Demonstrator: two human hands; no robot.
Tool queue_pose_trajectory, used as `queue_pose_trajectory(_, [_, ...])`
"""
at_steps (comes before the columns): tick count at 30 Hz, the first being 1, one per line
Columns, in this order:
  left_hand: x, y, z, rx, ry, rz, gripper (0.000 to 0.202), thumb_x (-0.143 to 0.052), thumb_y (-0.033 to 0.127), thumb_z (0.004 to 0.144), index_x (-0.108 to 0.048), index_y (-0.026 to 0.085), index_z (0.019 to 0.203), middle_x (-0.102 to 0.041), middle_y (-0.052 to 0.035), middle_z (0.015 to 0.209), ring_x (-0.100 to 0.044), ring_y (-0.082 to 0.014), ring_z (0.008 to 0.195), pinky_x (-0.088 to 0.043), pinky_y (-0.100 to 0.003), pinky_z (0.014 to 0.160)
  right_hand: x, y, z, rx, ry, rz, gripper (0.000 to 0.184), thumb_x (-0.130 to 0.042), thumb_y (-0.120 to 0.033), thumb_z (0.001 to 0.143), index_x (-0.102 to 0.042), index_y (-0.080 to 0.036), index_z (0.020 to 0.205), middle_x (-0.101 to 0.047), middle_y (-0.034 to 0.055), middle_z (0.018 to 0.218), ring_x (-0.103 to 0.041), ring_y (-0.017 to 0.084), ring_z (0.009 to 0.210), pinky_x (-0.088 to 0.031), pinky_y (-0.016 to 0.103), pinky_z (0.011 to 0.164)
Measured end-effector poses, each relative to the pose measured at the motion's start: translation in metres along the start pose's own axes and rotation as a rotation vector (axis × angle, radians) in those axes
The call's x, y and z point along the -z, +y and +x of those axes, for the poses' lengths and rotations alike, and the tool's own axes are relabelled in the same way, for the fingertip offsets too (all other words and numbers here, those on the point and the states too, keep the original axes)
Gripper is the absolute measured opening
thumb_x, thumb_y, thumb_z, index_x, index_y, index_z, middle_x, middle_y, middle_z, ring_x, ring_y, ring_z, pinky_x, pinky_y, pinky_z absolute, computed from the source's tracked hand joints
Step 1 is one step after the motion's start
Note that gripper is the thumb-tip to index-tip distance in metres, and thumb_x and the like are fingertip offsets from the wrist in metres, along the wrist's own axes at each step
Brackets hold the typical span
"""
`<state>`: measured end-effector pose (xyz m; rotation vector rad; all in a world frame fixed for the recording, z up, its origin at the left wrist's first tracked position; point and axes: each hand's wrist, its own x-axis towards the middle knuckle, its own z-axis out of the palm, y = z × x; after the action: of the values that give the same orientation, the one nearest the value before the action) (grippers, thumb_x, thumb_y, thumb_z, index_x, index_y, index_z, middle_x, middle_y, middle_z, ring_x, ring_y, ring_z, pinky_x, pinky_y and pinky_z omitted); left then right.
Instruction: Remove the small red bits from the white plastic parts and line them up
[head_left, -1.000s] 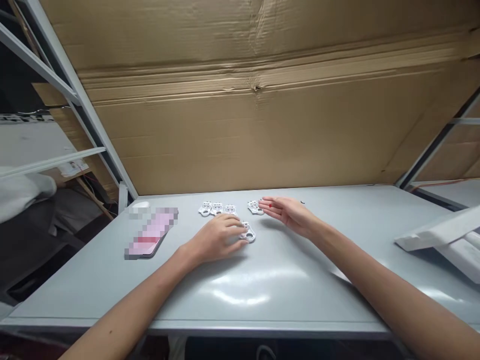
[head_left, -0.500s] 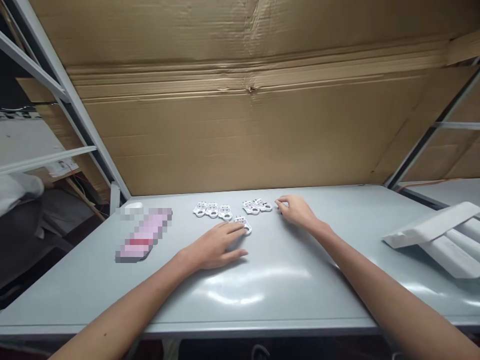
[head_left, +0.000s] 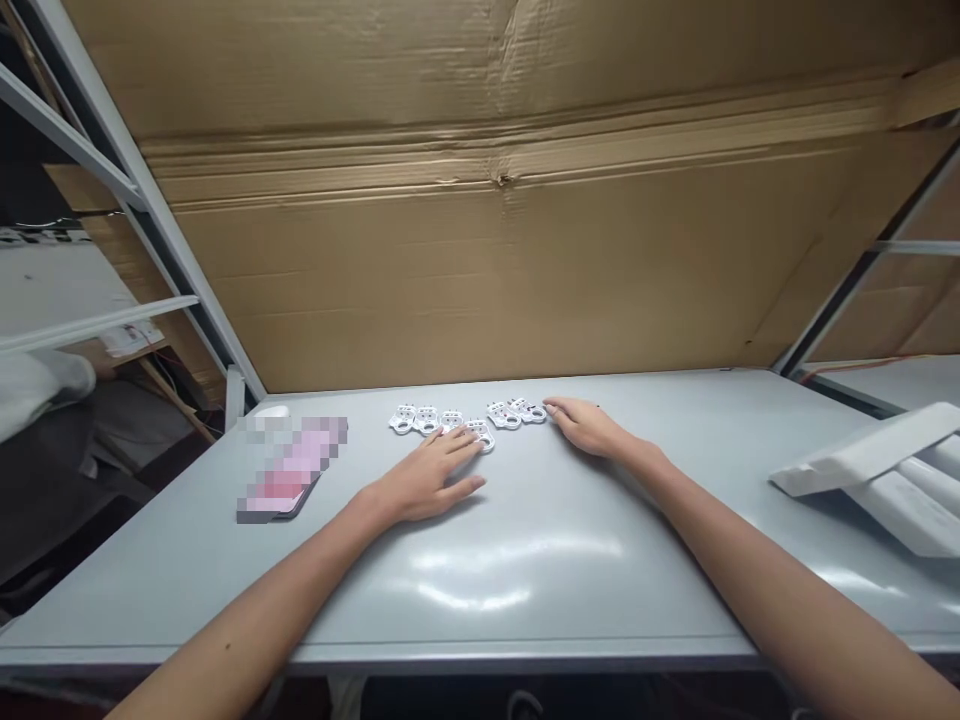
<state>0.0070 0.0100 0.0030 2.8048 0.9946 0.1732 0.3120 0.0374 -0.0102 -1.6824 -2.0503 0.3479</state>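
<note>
Currently, six white plastic pieces (head_left: 480, 436) lie flat on the grey tabletop (head_left: 525, 600) in a loose row: three together at the left, one just forward of them, two at the right. The left hand (head_left: 427, 485) sits beside the row, its fingers (head_left: 457, 450) extended and spread, with the fingertips on or over the forward piece and its neighbour; no grip is evident. The right hand (head_left: 592, 427) rests at the row's right end, fingers loosely curled and empty, tips just beside the nearest piece. Left of the row lie a small white object (head_left: 271, 412) and a pink item (head_left: 289, 470), blurred beyond identification. White foam blocks (head_left: 870, 480) stand well to the right. A cardboard sheet (head_left: 480, 250) closes the far edge.
</note>
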Motion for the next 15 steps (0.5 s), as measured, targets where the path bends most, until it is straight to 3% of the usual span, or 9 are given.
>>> queue_pose_trajectory(4, [-0.0019,-0.0037,0.0048,0.02,-0.004,0.001,0.063,-0.027,0.059,0.102,-0.031,0.023,0.154,-0.025,-0.0078,0.16,-0.013,-0.029,0.15,-0.006,-0.051,0.122,-0.0019,-0.0006,0.0004,0.053,-0.089,-0.011,0.035,-0.035,-0.033,0.099,-0.064,-0.022,0.116,-0.067,0.011,0.121,-0.06,0.028,0.112,-0.044,0.04,0.096])
queue_pose_trajectory(15, [-0.0038,-0.0053,0.0103,0.044,0.004,0.027,0.063,-0.024,0.057,0.103,-0.028,0.019,0.154,-0.019,-0.0127,0.162,-0.012,-0.03,0.15,-0.008,-0.053,0.12,-0.0052,-0.0094,-0.0037,0.056,-0.072,-0.089,0.041,-0.029,-0.038,0.101,-0.061,-0.019,0.119,-0.06,0.0147,0.132,-0.056,0.03,0.119,-0.043,0.043,0.1])
